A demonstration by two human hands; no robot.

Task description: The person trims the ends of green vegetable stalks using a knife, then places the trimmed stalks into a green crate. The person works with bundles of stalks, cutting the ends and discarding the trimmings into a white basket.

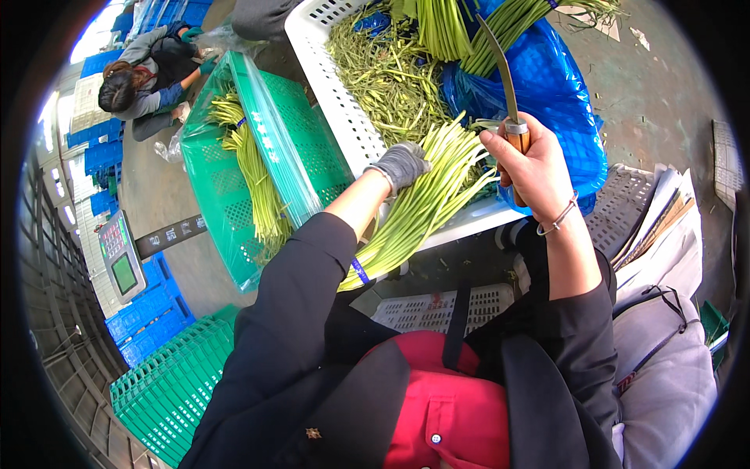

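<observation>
My left hand (403, 166), in a grey glove, grips a bundle of long green stalks (419, 205) with a blue band round its lower end. Bare, my right hand (530, 164) holds a curved knife (507, 76) by its wooden handle, blade pointing up and away. The stalks lie across the near edge of a white perforated plastic crate (366, 126), which holds cut trimmings (392, 76). More bundled stalks (439, 26) and blue plastic film (551, 70) are at the crate's far and right side. The knife does not touch the bundle in my left hand.
Left of the crate, a green crate (214, 182) lined with clear film holds banded bundles (255, 176). A scale display (123, 258) stands further left, above stacked green crates (176, 387). Another person (149, 76) crouches at the upper left. Paper sheets (668, 223) lie at the right.
</observation>
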